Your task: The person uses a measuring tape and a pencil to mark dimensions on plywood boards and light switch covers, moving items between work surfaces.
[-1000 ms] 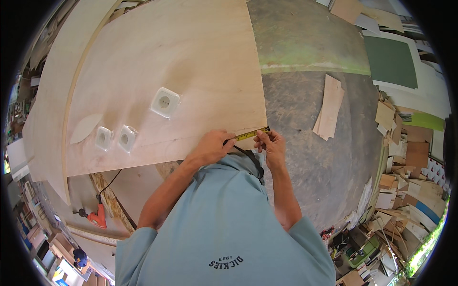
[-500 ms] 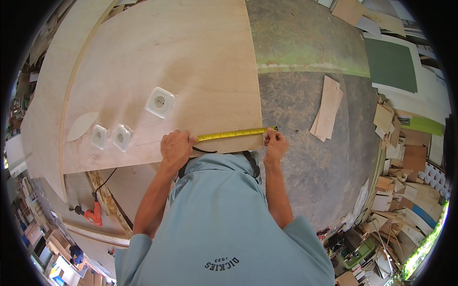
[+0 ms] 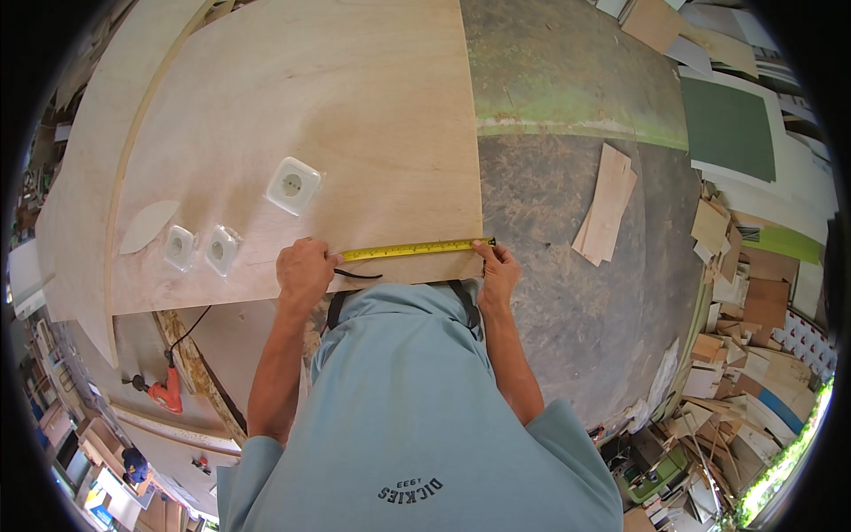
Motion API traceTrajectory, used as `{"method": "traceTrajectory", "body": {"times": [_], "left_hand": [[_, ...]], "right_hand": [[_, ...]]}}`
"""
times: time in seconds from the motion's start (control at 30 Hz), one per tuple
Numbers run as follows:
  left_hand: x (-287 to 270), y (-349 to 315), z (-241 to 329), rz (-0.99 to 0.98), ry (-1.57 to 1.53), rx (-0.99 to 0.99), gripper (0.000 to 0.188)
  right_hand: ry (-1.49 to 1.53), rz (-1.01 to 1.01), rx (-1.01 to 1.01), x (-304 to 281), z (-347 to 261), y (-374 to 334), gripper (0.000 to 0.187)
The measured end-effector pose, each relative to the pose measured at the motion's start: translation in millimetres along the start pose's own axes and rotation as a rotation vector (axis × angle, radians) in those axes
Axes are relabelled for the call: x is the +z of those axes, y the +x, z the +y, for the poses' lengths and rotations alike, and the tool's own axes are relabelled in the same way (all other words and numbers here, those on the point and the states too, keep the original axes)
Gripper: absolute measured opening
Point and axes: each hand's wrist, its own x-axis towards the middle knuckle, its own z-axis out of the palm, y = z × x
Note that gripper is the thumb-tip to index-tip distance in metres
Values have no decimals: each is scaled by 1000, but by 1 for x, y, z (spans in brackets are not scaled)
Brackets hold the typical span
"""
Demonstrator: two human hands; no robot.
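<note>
- Yellow tape measure (image 3: 408, 250) is stretched between the two hands, above the pale wooden panel (image 3: 266, 97), near its edge on the person's side.
- The left hand (image 3: 304, 269) is closed around the body end; the case itself is hidden by the fingers.
- The right hand (image 3: 498, 270) pinches the free end between thumb and finger, and this end reaches just past the right edge of the panel.
- I judge the blade to be light, thin and springy: stiff enough along its length, but easy to bend or twist, and probably smooth. The case and the end tip seem the best places to hold; the blade's sides may be sharp for skin.
- A thin black strap (image 3: 357, 274) curls out just beside the left hand, toward the blue shirt (image 3: 390, 426); it could catch.
- Farther left of the left grip, on the panel, lie a large white socket (image 3: 293, 184), two smaller ones and a pale leaf-shaped piece (image 3: 149, 226). They could hinder this hand if it goes that way.
- Right of the right grip, well apart, are thin wooden strips (image 3: 605, 206).
- Behind the left hand, lower left, an orange power tool (image 3: 167, 390) lies with its black cable (image 3: 189, 330).
</note>
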Motion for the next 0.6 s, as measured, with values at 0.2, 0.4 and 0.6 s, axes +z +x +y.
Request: {"method": "traceTrajectory", "body": {"times": [0.2,0.4,0.6], "left_hand": [[0,3,-7,17,-24,56,44],[1,7,-2,2,15,-10,49],[0,10,-7,35,6,-33,51]], "right_hand": [[-57,-118,-98,-5,-1,7,31],[-315,-267,-57,-8,-25,16,32],[-446,-435,-83,-13,-32,36,27]]}}
